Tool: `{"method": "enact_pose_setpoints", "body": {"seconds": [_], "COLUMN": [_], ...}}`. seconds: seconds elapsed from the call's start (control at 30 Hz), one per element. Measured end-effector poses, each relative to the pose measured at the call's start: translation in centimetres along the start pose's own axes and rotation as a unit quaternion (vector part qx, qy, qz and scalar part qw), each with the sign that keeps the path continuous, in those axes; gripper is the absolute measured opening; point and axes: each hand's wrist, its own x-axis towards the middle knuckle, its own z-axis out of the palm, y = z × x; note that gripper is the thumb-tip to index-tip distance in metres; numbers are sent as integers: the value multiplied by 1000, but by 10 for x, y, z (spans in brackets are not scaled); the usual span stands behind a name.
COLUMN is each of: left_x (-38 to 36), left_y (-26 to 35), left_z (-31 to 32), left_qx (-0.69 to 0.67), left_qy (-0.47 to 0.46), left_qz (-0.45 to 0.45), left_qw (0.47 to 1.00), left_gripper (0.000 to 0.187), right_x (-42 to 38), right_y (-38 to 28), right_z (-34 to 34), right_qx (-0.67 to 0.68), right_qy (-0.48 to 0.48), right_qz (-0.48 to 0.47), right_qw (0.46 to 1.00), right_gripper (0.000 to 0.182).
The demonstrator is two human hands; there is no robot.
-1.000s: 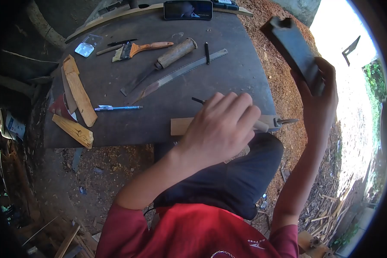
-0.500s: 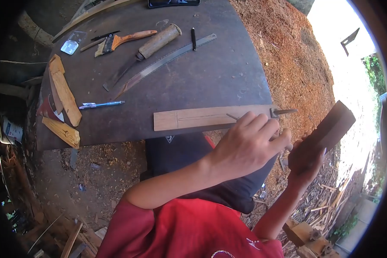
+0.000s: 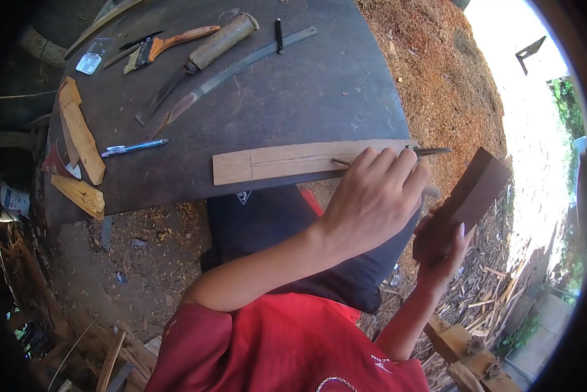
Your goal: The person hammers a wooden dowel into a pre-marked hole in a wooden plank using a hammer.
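Note:
My left hand [image 3: 378, 199] is closed round a slim tool beside the pale board [image 3: 235, 168]. The tool's thin metal tip [image 3: 339, 161] shows left of my fingers and its rounded handle end [image 3: 431, 191] to the right. That board lies along the table's near edge, a dark metal hook-like piece [image 3: 432, 151] at its right end. In my right hand [image 3: 450, 258], off the table's right side, is a dark brown rectangular block [image 3: 464, 199], tilted up to the right. My left hand covers part of the board and most of the tool.
On the dark table [image 3: 306, 104] lie a curved metal strip [image 3: 241, 65], wooden-handled tool [image 3: 223, 42], brush [image 3: 176, 40], black pen [image 3: 279, 36], blue pen [image 3: 135, 147] and wood pieces [image 3: 81, 130]. Wood shavings [image 3: 444, 78] cover the ground to the right.
The view has shifted, so the table items appear farther left and higher. My left fingers have turned upward nearer the metal hook. The block in my right hand has come lower relative to the table.

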Motion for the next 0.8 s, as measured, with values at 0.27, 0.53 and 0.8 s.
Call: {"method": "enact_pose_setpoints", "body": {"seconds": [0.27,0.53,0.8], "left_x": [7,14,16], "left_y": [1,0,-1], "left_z": [1,2,3], "left_qx": [-15,-36,-47], "left_qy": [-7,1,1], "left_qz": [-20,-28,-29], "left_qw": [1000,999,998], "left_gripper": [18,20,20], "right_x": [1,2,0], "right_y": [-4,-4,-6], "right_z": [20,20,24], "right_qx": [-13,-2,-18], "right_qy": [21,18,27], "right_qz": [18,25,36], "right_qw": [1000,1000,999], "right_gripper": [63,62,59]}}
